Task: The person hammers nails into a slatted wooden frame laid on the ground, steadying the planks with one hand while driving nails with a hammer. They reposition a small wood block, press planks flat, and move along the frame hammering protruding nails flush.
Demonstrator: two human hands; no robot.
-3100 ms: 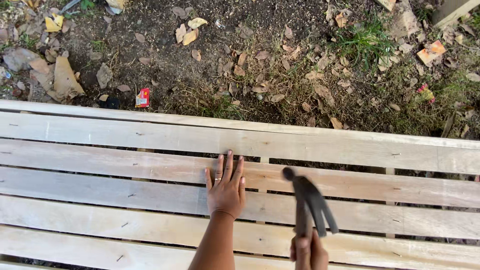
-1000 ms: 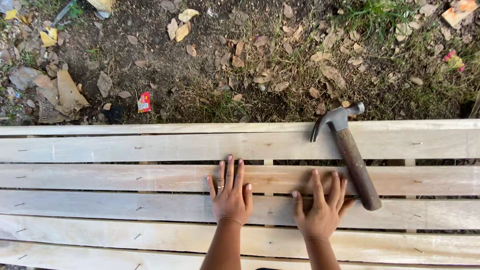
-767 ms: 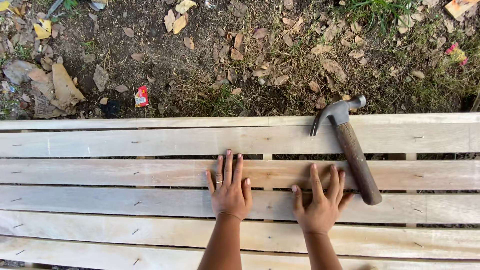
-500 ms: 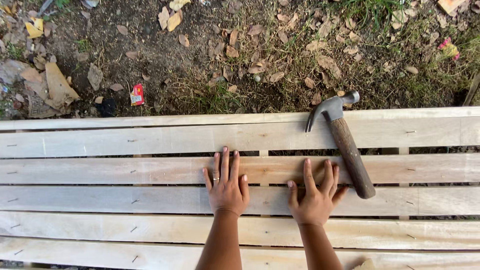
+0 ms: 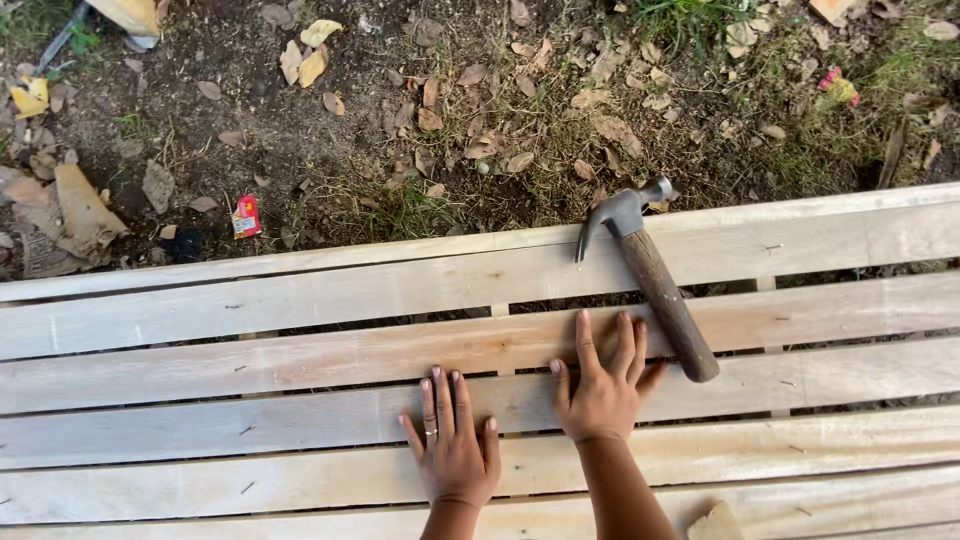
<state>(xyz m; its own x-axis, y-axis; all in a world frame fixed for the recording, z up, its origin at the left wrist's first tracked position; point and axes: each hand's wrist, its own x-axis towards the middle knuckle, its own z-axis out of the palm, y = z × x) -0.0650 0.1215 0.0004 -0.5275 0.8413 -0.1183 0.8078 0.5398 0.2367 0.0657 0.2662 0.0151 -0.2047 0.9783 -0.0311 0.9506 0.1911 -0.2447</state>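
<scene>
Setting: outdoor ground of dark soil, dry leaves and sparse grass beyond the far edge of a slatted wooden platform. A small red wrapper lies on the soil near the far edge, left of centre; a crumpled brown scrap lies further left.

Platform: pale, rough planks running left to right with narrow dark gaps between them; small nail heads show along several planks.

Hammer: claw type, grey metal head, brown wooden handle. It lies flat across the far two planks, right of centre, head toward the far edge, handle slanting toward the near right. No hand holds it.

Left hand: flat on a plank, palm down, fingers loosely together and pointing to the far edge, gripping nothing. A ring shows on one finger.

Right hand: flat on the planks just right of the left hand and a little further out, fingers spread, empty. Its thumb side is near the end of the hammer handle but apart from it.
</scene>
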